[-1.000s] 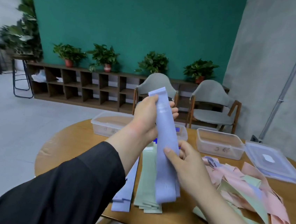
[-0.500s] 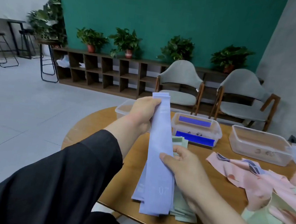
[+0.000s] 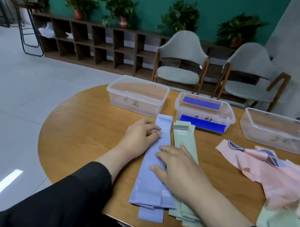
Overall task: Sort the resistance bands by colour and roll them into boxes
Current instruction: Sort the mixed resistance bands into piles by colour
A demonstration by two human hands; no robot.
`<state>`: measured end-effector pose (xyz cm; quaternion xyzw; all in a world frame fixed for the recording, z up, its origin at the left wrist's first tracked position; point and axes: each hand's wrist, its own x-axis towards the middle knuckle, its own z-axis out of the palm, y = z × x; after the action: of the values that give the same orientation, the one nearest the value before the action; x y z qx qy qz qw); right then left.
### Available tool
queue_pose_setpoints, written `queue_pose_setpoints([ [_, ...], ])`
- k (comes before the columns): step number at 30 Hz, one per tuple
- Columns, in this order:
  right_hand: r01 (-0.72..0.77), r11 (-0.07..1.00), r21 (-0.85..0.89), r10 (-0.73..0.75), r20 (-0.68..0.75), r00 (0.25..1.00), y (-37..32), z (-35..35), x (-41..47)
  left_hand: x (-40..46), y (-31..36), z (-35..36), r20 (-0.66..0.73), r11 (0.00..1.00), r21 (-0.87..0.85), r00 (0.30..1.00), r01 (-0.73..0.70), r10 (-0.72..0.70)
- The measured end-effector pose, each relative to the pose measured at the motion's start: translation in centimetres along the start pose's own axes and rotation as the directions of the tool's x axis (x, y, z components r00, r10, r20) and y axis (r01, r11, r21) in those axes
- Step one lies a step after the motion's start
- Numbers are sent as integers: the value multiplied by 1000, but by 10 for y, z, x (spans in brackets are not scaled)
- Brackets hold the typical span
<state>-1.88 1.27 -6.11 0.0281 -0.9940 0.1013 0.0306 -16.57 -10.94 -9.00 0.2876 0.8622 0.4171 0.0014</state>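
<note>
both hands [image 3: 139, 136] [image 3: 176, 168] flat, fingers loose, pressing lilac flat rubber bands [image 3: 153, 171] near round wooden table's [image 3: 80, 135] front edge, mint bands [image 3: 184, 139] alongside

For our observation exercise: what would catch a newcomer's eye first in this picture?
Both hands, left hand and right hand, lie flat on a lilac band stack at the table's middle, beside a green band stack. Behind stand clear boxes, the middle box striped vivid blue; a pink-and-green heap sprawls at right.
</note>
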Motion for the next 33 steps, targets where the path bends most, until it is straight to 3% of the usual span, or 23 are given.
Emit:
queue_pose_setpoints([
  [6, 28, 997, 67, -24, -50, 998, -3, -7, -3, -2, -3, 1, 16, 991, 137, 1000, 1, -3],
  [11, -32, 992, 125, 74, -348, 934, 41, -48, -32, 9, 37, -8, -165, 989, 109, 980, -95, 113],
  [13, -99, 988, 116, 138, -416, 899, 76, -68, -51, 13, 78, 2, -209, 986, 38, 963, -165, 169],
  [16, -289, 950, 118, 310, -466, 829, 131, -93, -76, 3, 146, 52, -79, 972, -98, 975, -214, 206],
  [18, -433, 893, 123, 441, -423, 791, 163, -104, -87, -7, 176, 98, 75, 977, -104, 978, -184, 192],
  [20, -513, 851, 111, 517, -342, 785, 185, -110, -96, -12, 185, 136, 165, 992, -8, 978, -128, 128],
  [24, -494, 864, 95, 500, -264, 825, 200, -112, -92, -21, 166, 164, 134, 967, 222, 986, -126, 98],
  [28, -411, 911, 44, 413, -163, 896, 195, -109, -55, -22, 152, 169, 51, 997, 41, 997, -65, 63],
  [33, -409, 907, -101, 412, 12, 911, 194, -87, -22, -21, 151, 171, 64, 998, 33, 997, -53, 50],
])
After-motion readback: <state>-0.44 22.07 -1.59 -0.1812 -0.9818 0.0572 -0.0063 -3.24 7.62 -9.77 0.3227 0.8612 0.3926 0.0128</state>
